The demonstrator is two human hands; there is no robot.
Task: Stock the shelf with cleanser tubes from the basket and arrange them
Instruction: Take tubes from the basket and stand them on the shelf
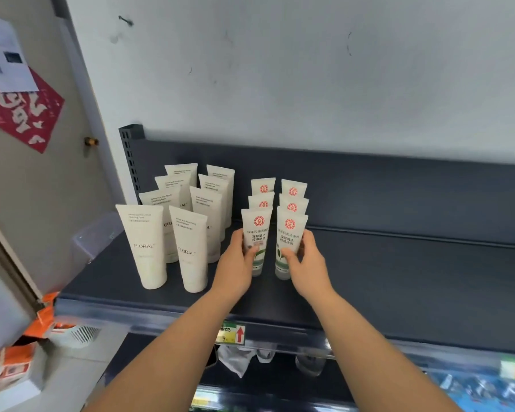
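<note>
8 FLORAL tubes (143, 242) in 2 files at shelf (399, 278) left, 6 smaller tubes (290, 233) in 2 files just right

The left forearm (173, 337) shows from 7 o'clock and the right forearm (369, 331) from 5 o'clock, both bare (uncovered from frame edge to wrist). The left hand (235, 261) and right hand (306, 264) are likewise bare.

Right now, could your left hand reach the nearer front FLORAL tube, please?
Probably yes: the left hand grips the front-left red-seal tube, and that FLORAL tube stands just beside it with nothing between; it must let go first.
</note>
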